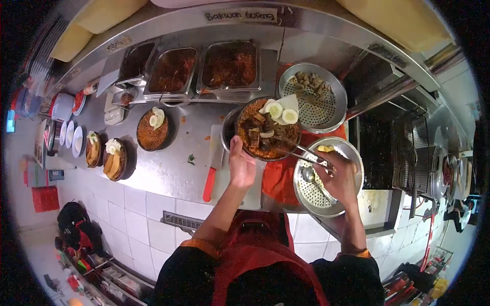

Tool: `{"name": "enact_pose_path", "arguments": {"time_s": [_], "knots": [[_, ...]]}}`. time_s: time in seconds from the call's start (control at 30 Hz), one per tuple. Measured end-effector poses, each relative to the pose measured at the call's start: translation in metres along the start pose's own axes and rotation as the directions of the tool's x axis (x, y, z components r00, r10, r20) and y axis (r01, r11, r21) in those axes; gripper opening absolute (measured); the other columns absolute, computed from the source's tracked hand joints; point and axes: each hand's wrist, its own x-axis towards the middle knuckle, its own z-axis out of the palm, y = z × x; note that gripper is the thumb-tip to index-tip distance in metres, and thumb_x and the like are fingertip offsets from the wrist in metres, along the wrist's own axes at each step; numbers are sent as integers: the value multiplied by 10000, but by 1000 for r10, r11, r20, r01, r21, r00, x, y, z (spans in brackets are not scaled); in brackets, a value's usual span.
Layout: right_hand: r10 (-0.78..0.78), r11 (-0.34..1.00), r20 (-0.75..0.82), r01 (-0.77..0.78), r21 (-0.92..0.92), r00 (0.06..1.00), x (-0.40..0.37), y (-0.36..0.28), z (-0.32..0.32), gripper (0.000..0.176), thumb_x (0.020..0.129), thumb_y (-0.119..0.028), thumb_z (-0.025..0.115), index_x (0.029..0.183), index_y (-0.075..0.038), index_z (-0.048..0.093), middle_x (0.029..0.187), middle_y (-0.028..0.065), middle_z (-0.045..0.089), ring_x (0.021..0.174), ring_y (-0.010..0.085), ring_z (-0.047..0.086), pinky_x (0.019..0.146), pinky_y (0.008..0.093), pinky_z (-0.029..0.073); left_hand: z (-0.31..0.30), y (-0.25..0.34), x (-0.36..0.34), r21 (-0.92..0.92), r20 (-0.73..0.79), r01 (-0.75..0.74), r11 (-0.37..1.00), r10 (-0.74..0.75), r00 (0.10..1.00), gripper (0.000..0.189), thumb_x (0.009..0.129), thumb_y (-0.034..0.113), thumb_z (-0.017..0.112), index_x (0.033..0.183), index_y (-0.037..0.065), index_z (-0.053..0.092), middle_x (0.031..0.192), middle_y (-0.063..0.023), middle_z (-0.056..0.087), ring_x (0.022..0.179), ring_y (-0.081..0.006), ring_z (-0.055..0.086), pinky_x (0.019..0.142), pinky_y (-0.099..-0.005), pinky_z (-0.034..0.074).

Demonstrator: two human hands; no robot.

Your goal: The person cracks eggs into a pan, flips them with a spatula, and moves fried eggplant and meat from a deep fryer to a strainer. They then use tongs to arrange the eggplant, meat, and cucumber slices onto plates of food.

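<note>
My left hand [242, 164] grips the near-left rim of a dark bowl [244, 120], holding it up over the counter. Reddish-orange food fills the bowl, topped with brown chunks [258, 125] and pale slices with green edges [278, 112]. Closed around metal tongs [305, 155], my right hand [338, 178] is to the right of the bowl. The tong tips reach in among the brown chunks. Beneath my right hand is a perforated metal pan [302, 195] with a spoon [309, 175] and yellow pieces in it.
Behind the bowl stands another perforated pan [334, 109] with greyish-brown pieces. Metal trays of red food [229, 64] line the back. A knife with a red handle [209, 183] lies by my left forearm. Further left are a filled dark bowl [148, 137] and two smaller baskets [116, 162].
</note>
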Motion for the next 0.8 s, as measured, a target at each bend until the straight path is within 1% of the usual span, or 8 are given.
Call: {"name": "enact_pose_path", "arguments": {"time_s": [0.27,0.3,0.4,0.53,0.57,0.67,0.73,0.8], "knots": [[0,999,11,0,49,1000,11,-12,-11,253,781,-96,665,1026,-39,639,845,133,642,679,224,630,617,314,530,3,14,-7,-2,-20,-26,1000,26,999,389,963,301,422,1287,87,432,1269,-37,521,1180,-208,482,1046,-419,336],[67,979,6,-67,191,998,8,-10,-17,248,789,-109,666,1019,-22,635,867,126,651,702,198,641,649,305,543,-2,23,-14,19,-24,1,1000,0,1000,400,969,307,405,1300,83,413,1277,-40,512,1167,-205,492,1004,-397,384],[143,978,-142,-117,175,980,10,5,-30,244,797,-138,670,1004,-14,638,861,140,673,742,210,668,644,326,533,4,49,-42,144,-193,-6,990,34,981,424,981,299,372,1334,64,358,1243,-56,522,1106,-181,527,850,-316,496],[25,989,-341,-73,-130,940,53,74,1,218,818,-187,638,974,-36,649,793,190,657,688,333,650,619,383,510,-11,96,-86,198,-89,-81,977,100,991,408,992,255,356,1338,39,342,1212,-78,528,1076,-180,540,885,-337,495],[27,989,-341,-76,-129,940,66,92,13,218,818,-187,638,974,-36,649,793,190,657,688,333,650,619,383,510,-11,108,-97,302,-142,-96,948,144,979,434,984,290,355,1338,40,357,1275,-95,491,1150,-218,488,973,-387,407],[4,915,-409,-168,-368,913,99,147,57,226,785,-135,683,977,-24,640,822,183,654,709,271,651,634,351,487,-64,129,-107,128,-191,-239,962,261,946,430,980,283,356,1333,38,376,1319,-120,465,1202,-248,455,1031,-434,356],[-132,940,-423,-23,-341,897,113,178,67,241,786,-122,680,1006,-41,625,833,163,659,740,273,645,663,354,489,-124,148,-125,655,-221,-246,714,493,842,390,987,225,342,1311,14,388,1279,-116,485,1151,-211,475,997,-387,384],[-100,995,-414,102,-17,905,118,195,72,258,795,-89,675,1036,-25,608,899,150,660,826,225,631,730,337,482,-169,165,-138,827,-236,-186,530,629,741,354,990,169,328,1288,-11,398,1240,-109,499,1102,-179,482,969,-336,400]]}}
